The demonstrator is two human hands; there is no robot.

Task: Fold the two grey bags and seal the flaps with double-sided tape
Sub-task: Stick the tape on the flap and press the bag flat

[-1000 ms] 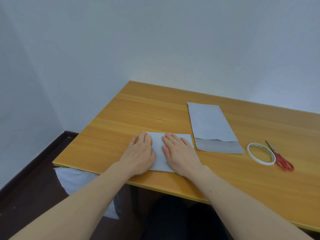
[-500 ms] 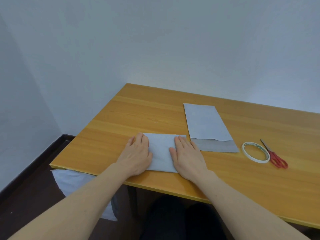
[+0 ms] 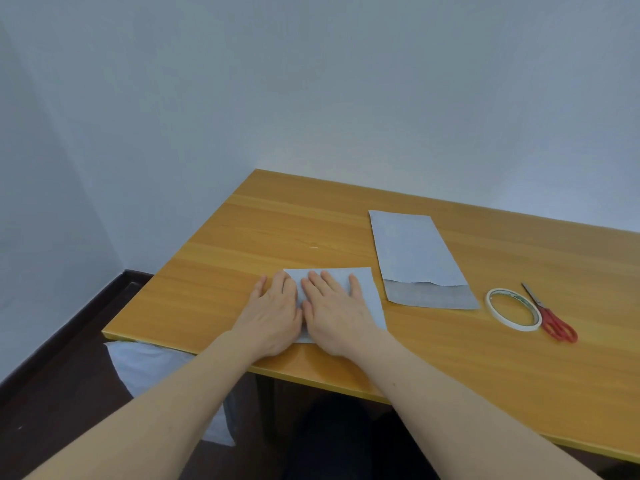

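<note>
Below the tabletop's near left corner, a pale cloth-like bundle sits by the dark floor. On the tabletop near its front edge, the left hand lies flat, fingers straight and together, its grip closed on nothing, pressing the left part of the folded grey bag. Touching it thumb to thumb, the right hand lies equally flat with fingers slightly spread, pressing the bag's middle. Just beside, farther back, the second grey bag lies unfolded, its darker flap end toward the person. Right of it rests the tape roll, with red-handled scissors touching its right side.
</note>
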